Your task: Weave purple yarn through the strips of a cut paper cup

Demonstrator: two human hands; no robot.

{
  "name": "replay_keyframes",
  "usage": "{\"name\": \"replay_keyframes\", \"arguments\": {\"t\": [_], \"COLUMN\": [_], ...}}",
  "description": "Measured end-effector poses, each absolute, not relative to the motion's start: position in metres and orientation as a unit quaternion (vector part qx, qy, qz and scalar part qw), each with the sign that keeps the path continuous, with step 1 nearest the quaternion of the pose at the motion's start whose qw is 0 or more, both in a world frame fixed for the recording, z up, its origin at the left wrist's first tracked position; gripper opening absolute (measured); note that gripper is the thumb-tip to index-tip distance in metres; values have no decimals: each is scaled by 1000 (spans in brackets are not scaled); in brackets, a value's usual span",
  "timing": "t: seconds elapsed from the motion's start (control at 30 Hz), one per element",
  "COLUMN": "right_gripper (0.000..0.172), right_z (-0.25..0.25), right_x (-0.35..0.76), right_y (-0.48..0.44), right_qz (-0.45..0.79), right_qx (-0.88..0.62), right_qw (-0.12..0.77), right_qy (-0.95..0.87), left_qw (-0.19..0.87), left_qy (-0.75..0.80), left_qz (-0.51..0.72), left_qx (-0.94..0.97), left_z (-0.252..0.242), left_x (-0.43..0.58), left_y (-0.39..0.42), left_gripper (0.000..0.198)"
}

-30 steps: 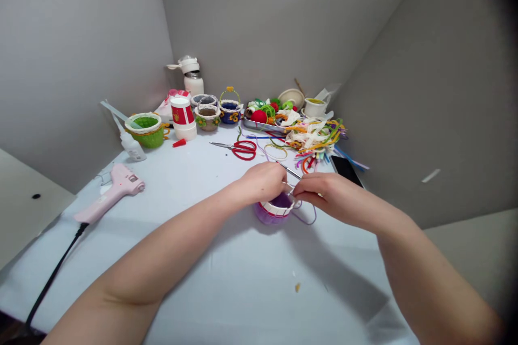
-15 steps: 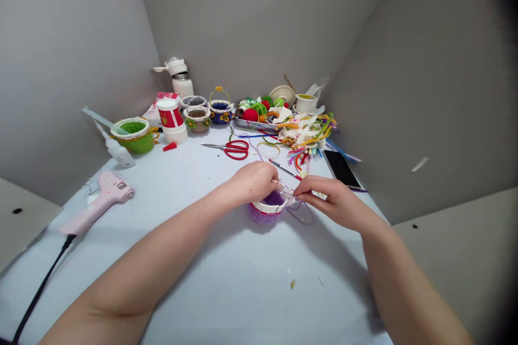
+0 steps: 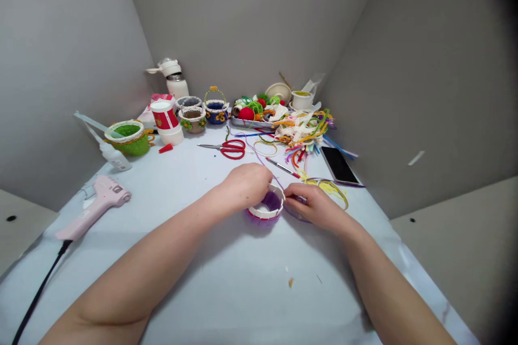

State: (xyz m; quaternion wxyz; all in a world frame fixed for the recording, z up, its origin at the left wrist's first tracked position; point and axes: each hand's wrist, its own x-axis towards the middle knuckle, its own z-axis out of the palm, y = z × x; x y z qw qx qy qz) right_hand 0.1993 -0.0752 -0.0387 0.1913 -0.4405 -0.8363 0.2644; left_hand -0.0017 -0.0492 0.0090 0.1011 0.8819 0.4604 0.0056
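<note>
A small purple basket [image 3: 265,221] with a white notched rim and a red band stands upright on the table. My left hand [image 3: 251,183] is closed on the far left of its rim, with the fingertips partly hidden behind the hand. My right hand [image 3: 313,204] is at the right side of the rim, its thumb and fingers pinched on thin purple yarn [image 3: 277,177]. A strand of this yarn runs back past the scissors, and a loop of it lies under the right hand.
Red-handled scissors [image 3: 232,149], a pen [image 3: 283,167] and a phone [image 3: 340,165] lie beyond my hands. Yellow yarn [image 3: 329,187] is on the right. At left are a pink glue gun [image 3: 97,202], a glue bottle [image 3: 115,157] and a green basket [image 3: 133,145]. Pipe cleaners [image 3: 301,135] pile up at the back.
My right hand has moved left and closer to the basket's rim, uncovering yellow yarn behind it. The left hand stays at the rim. The view has shifted slightly.
</note>
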Motion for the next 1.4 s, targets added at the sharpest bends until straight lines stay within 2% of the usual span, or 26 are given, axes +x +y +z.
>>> {"name": "replay_keyframes", "arguments": {"t": [0.1, 0.23, 0.33, 0.7, 1.03, 1.4], "right_gripper": [16, 16, 17, 21, 24, 25], "right_z": [-41, -45, -46, -29, -30, 11], "right_x": [197, 196, 196, 199, 199, 200], "right_y": [-76, -76, -77, -80, -79, -83], "right_qz": [259, 258, 261, 279, 290, 325], "right_qx": [-447, -446, -451, -514, -509, -532], "right_qw": [219, 226, 225, 242, 204, 117], "right_qy": [-828, -826, -824, -774, -784, -774], "left_qw": [83, 117, 145, 108, 221, 212], "left_qy": [475, 413, 378, 416, 357, 392], "left_qz": [-22, 53, 67, 44, 105, 110], "left_qx": [876, 901, 912, 902, 901, 889], "left_z": [12, 5, -1, 5, -7, -7], "left_x": [-2, 0, 0, -2, 4, 4], "left_y": [-53, -51, -46, -49, -43, -42], "left_gripper": [21, 26, 19, 17, 20, 22]}}
